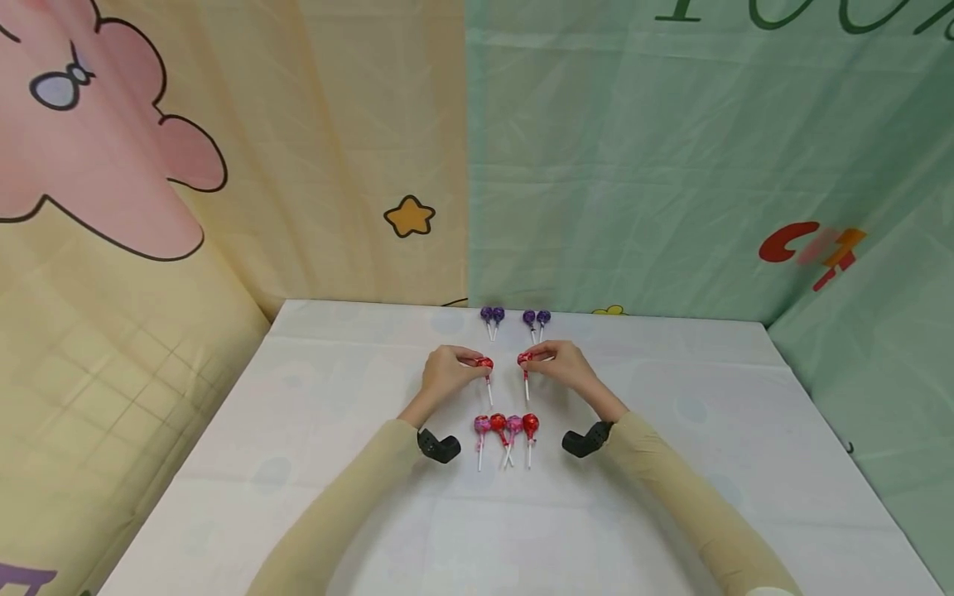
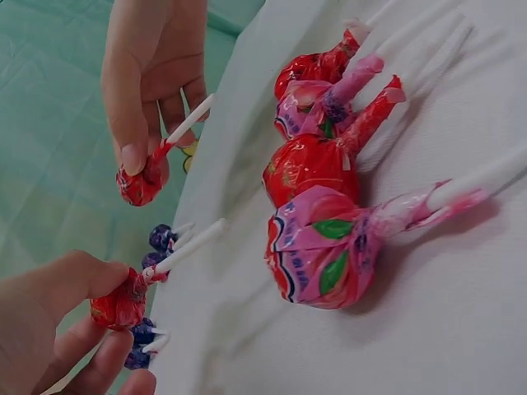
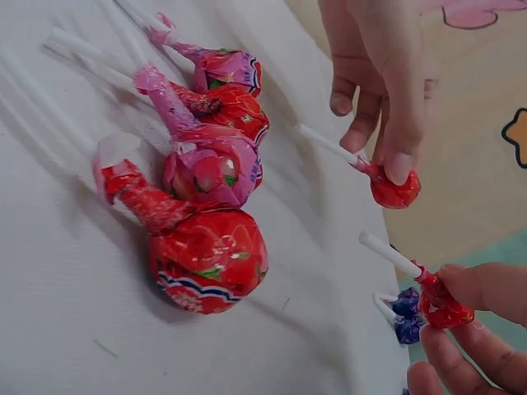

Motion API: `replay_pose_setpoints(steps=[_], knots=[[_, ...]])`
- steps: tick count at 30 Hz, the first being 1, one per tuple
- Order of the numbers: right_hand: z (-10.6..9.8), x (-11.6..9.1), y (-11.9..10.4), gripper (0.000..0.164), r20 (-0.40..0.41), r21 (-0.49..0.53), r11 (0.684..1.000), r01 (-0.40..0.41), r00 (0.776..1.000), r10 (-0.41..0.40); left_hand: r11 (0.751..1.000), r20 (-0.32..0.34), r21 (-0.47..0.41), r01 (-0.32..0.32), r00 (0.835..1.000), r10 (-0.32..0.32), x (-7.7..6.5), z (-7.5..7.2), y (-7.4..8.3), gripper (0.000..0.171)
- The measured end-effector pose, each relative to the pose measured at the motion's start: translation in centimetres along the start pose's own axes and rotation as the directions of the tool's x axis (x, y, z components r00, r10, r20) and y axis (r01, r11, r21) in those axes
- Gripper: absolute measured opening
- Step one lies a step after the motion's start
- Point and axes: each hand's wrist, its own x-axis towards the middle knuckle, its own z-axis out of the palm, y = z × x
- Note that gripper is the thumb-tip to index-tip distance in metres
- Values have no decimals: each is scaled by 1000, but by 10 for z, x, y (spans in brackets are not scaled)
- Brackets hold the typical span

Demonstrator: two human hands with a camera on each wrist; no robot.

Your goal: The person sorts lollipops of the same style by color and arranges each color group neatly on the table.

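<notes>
My left hand [image 1: 447, 371] pinches a red-wrapped lollipop [image 2: 119, 303] by its round head, the white stick pointing back toward me. A second red lollipop [image 3: 395, 188] shows in the right wrist view, in the left hand's fingers. Across a small gap, my right hand [image 1: 561, 364] pinches another red lollipop [image 1: 525, 359] between thumb and fingers. Nearer to me lies a row of pink and red lollipops, with a pink one [image 2: 325, 247] at the left end and a red one [image 3: 210, 259] at the right end, sticks toward me.
Two pairs of purple lollipops, one pair at left [image 1: 493, 314] and one at right [image 1: 537, 317], lie near the far edge of the white-covered table [image 1: 373, 505]. Printed curtains [image 1: 611, 165] hang behind it. Black wrist devices [image 1: 438, 447] are strapped below both hands.
</notes>
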Motion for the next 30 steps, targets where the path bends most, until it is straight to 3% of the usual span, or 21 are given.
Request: replay_pose_setpoints(steps=[14,23,30], knots=[[12,48,-11,39,-19,8,999,-45,999,45,997,-37,61,45,998,-43,36,2,6,29],[21,60,-15,33,-48,-49,998,-35,998,33,993,-52,69,100,994,-96,51,10,2,29],[26,62,-16,21,-83,-124,992,-28,996,18,992,-48,59,115,992,-113,54,18,-2,27]])
